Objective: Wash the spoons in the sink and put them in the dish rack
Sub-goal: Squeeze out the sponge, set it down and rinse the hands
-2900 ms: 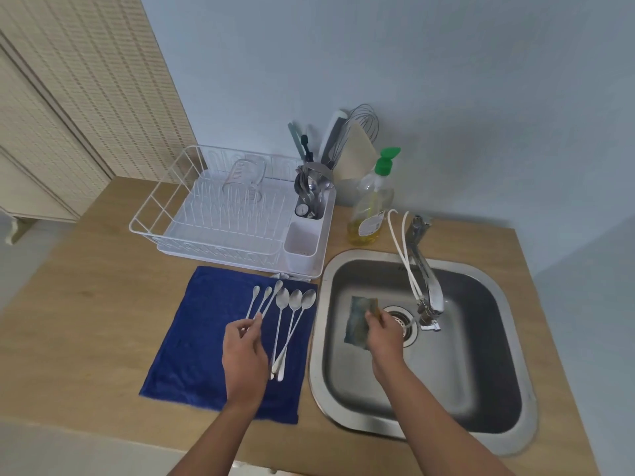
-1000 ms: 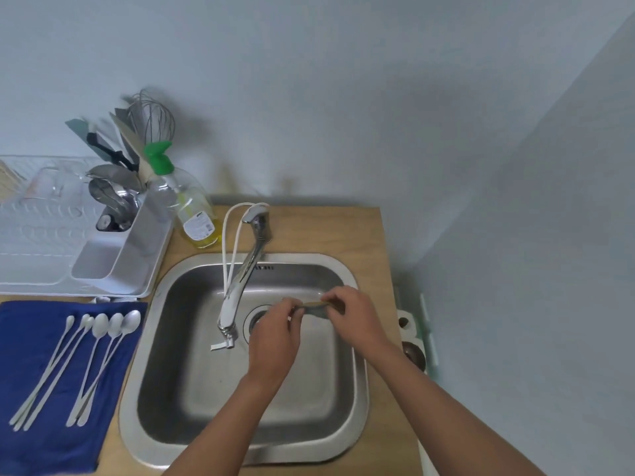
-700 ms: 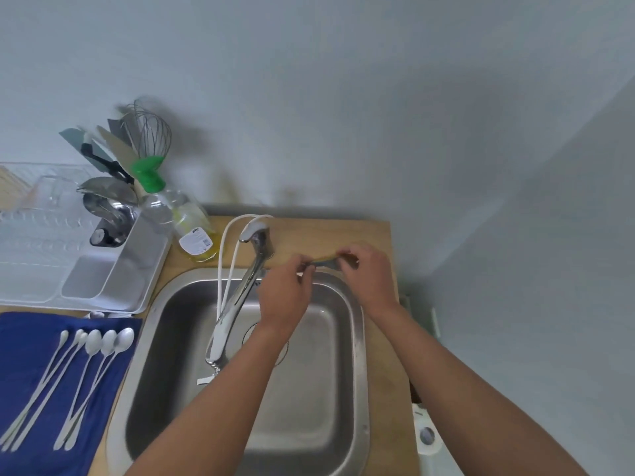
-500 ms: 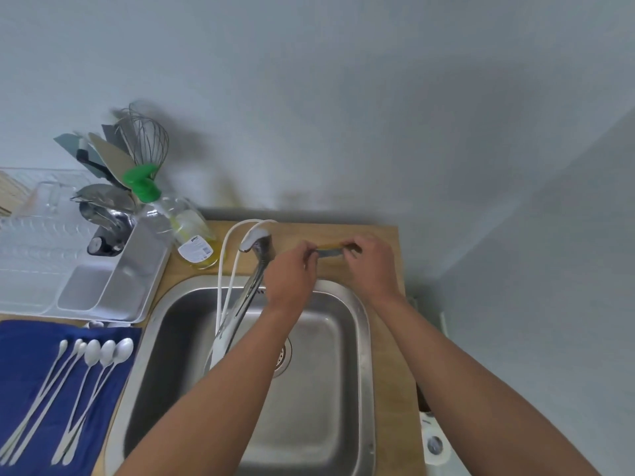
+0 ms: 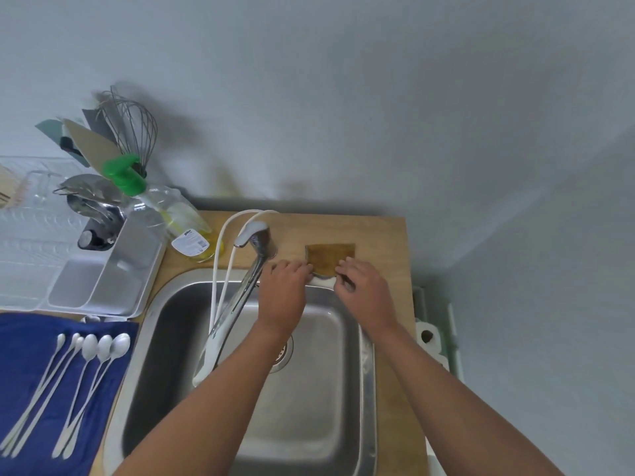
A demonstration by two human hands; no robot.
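Both hands are meeting at the near edge of a brownish sponge (image 5: 329,257) that is lying flat on the wooden counter (image 5: 385,235), just beyond the back rim of the sink (image 5: 367,355). The left hand (image 5: 283,290) is pinching the sponge's near left corner with curled fingers, and the right hand (image 5: 364,286) is pinching the near right corner the same way, so each is closing on the sponge; how firmly they are gripping cannot be told. Between the two hands, a pale strip is showing where the sponge's near edge is overlapping the sink rim. Just to the left of the left hand, the tap (image 5: 254,255) is leaning out over the basin with a white hose (image 5: 220,280) looping beside it. Further left, a soap bottle (image 5: 171,218) with a green cap is standing on the counter, touching or nearly touching the white dish rack (image 5: 103,290), whose cutlery holder is holding metal utensils. A whisk (image 5: 134,132) and some spatulas are standing behind the bottle against the wall. Well away from the grip, to the left of the sink and nearer the person, five spoons (image 5: 89,365) are lying side by side on a blue cloth (image 5: 20,355), bowls pointing toward the rack, with neither hand near them.
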